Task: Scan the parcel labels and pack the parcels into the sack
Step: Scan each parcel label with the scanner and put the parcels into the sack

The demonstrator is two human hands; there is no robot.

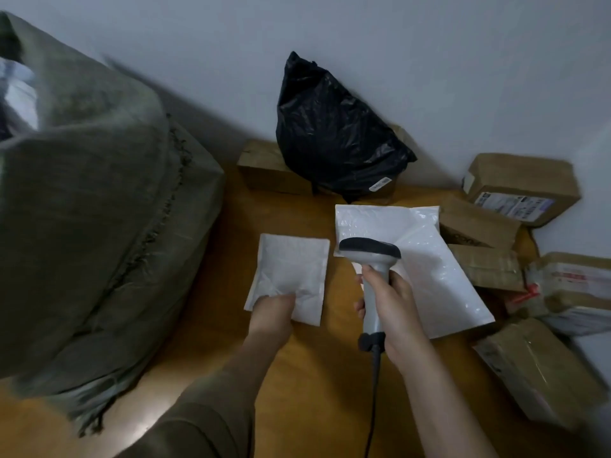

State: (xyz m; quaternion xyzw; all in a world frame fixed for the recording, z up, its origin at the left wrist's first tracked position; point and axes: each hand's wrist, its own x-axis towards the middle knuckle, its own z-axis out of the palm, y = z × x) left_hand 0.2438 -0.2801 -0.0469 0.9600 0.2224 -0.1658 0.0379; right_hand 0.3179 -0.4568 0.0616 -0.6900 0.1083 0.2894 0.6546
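Hands work over an orange floor (297, 391). The left hand (271, 315) pinches a small white mailer (291, 269) by its near edge, blank side up, probably freeing it for scanning. The right hand (390, 305) wraps its grip round a scanner (372, 259). A green sack (99, 209) stands just left, within reach for packing.

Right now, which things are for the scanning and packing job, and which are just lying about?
For the job: barcode scanner, small white mailer, large white mailer, black bagged parcel, cardboard boxes, green sack.
Lying about: nothing else visible.
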